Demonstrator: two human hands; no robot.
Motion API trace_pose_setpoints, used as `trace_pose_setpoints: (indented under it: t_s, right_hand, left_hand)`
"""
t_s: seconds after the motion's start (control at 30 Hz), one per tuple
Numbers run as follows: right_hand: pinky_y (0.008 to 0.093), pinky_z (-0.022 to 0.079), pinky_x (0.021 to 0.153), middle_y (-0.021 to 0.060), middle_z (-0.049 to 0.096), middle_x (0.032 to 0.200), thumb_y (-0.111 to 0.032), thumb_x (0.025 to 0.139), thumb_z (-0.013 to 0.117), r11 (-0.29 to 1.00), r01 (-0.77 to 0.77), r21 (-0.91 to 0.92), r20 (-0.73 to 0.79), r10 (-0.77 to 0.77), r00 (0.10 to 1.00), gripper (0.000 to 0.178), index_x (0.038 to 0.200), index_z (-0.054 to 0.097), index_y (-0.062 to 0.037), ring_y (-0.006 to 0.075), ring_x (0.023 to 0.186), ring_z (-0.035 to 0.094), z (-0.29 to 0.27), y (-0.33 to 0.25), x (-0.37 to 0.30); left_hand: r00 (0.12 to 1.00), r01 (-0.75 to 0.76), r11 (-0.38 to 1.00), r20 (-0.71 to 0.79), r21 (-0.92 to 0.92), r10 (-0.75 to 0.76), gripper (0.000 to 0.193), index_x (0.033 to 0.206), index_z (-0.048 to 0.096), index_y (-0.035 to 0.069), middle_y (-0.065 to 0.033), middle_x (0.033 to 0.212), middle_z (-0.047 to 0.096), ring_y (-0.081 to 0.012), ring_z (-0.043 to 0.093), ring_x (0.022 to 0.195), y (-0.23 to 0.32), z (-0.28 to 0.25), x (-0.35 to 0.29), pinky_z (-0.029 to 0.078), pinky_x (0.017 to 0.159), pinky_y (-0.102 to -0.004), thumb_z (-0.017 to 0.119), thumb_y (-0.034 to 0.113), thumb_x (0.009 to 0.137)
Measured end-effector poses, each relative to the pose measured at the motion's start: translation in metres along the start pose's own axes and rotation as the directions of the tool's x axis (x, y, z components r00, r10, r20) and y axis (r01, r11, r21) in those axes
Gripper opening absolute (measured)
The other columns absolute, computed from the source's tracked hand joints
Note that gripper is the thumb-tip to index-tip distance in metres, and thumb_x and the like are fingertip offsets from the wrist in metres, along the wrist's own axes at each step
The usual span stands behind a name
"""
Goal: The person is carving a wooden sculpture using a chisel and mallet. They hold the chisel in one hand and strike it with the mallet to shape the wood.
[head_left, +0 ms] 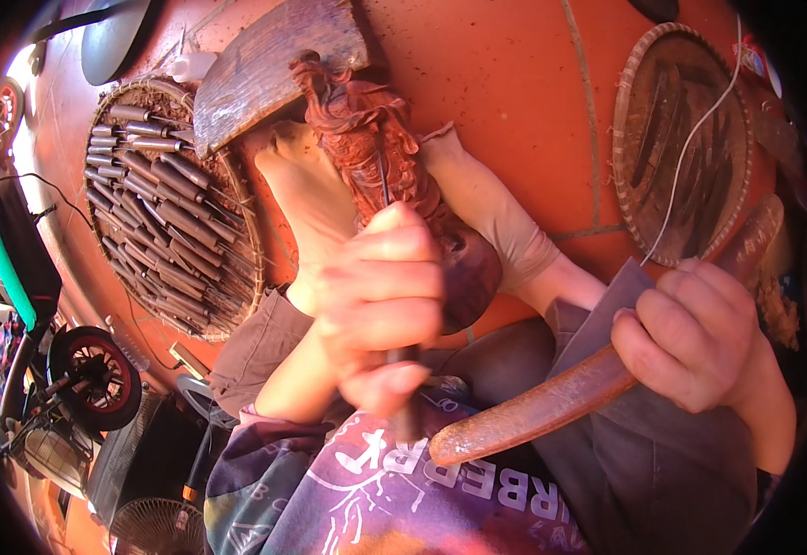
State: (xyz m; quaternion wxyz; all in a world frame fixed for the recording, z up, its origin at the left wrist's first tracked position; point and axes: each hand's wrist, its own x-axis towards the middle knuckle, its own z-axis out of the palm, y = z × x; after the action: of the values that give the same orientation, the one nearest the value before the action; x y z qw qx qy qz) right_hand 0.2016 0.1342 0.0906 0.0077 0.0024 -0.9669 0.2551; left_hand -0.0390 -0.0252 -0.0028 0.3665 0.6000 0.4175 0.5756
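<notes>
A reddish-brown carved wooden figure lies between my feet, its head end on a dark wooden block. My left hand is wrapped round the handle of a carving chisel, slightly smeared by motion. The chisel's thin blade points away from me and meets the carved folds of the figure; its exact cutting edge is hard to make out. In my right hand I grip a curved, worn wooden club. The club's near end is close to the butt of the chisel handle, seemingly just apart from it.
My feet in beige socks flank the figure. The wooden block lies beyond. A round basket with many chisels is at left; another basket with dark tools is at right, a white cable crossing it. A wheel and fan stand lower left.
</notes>
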Motion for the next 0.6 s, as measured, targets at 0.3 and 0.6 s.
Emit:
trace_pose_setpoints:
  t_s: [0.3,0.6]
  right_hand:
    - [0.0301,0.041,0.050,0.0040,0.050,0.075,-0.007,0.064,0.072,0.999,-0.040,-0.005,-0.042,0.040,0.998,0.023,0.084,0.060,-0.0041,0.0168,0.060,0.053,0.005,-0.001,0.003]
    - [0.0330,0.048,0.057,0.0074,0.054,0.082,-0.013,0.064,0.066,0.999,-0.044,0.012,0.033,0.044,0.998,0.027,0.089,0.063,-0.0026,0.0209,0.066,0.056,0.002,0.001,-0.001]
  left_hand:
    - [0.916,0.208,0.798,-0.174,-0.565,-0.362,0.058,0.049,0.044,0.018,0.0045,0.048,0.040,-0.0138,0.032,0.061,0.023,-0.049,0.028,0.027,0.068,-0.0319,0.032,0.045,0.098]
    - [0.906,0.209,0.724,-0.148,-0.657,-0.396,0.057,0.052,0.043,0.017,0.0044,0.048,0.042,-0.0171,0.034,0.055,0.007,-0.060,0.031,0.027,0.064,-0.0338,0.028,0.048,0.098]
